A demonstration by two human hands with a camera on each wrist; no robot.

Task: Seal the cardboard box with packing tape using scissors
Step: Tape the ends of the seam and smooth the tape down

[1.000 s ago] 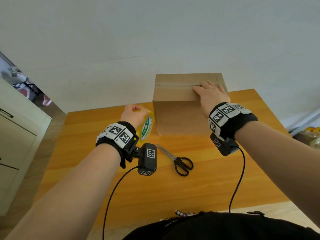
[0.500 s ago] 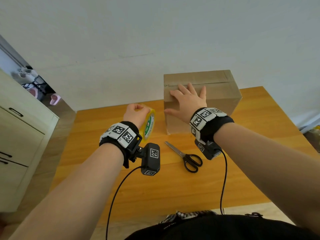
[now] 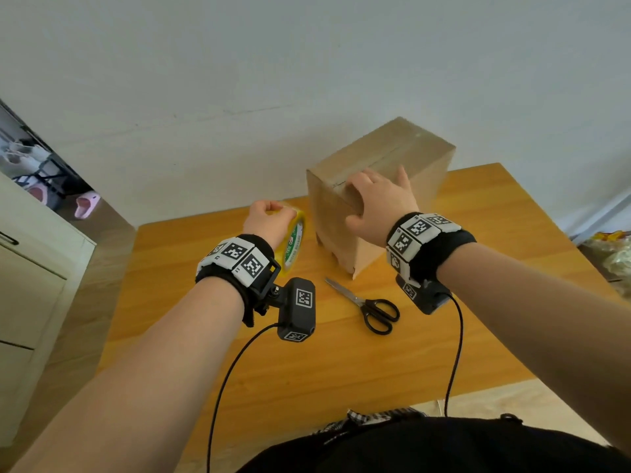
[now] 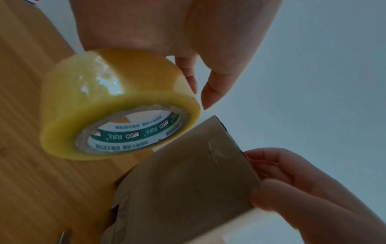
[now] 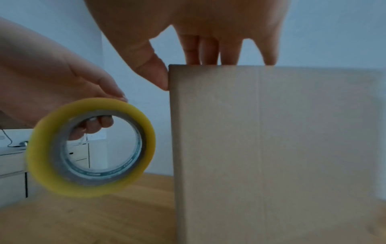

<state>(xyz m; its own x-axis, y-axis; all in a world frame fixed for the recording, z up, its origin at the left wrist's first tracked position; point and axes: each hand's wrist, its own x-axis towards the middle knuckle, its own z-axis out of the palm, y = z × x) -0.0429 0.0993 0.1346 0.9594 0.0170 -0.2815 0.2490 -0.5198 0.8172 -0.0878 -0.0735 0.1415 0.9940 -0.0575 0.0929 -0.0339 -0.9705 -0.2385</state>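
A brown cardboard box (image 3: 403,155) stands on the wooden table (image 3: 239,370), turned with one corner toward me. My right hand (image 3: 379,203) grips its near top corner, fingers (image 5: 208,49) over the top edge and thumb against the side face. The box (image 5: 271,148) fills the right wrist view, and the box (image 4: 188,189) also shows in the left wrist view. Just left of it, my left hand (image 3: 269,218) holds a yellow packing tape roll (image 3: 295,240) upright; the roll (image 4: 108,92) is close to the box. Black-handled scissors (image 3: 368,307) lie shut on the table in front of the box.
A cream cabinet (image 3: 27,268) stands left of the table, with pink slippers (image 3: 87,204) on the floor behind it. A white wall rises behind the table. A bag (image 3: 618,257) lies off the table's right edge. Wrist camera cables hang over the near table edge.
My right hand slid from the box's right top to its near left corner and turned the box corner-on. The left hand kept the tape roll beside it.
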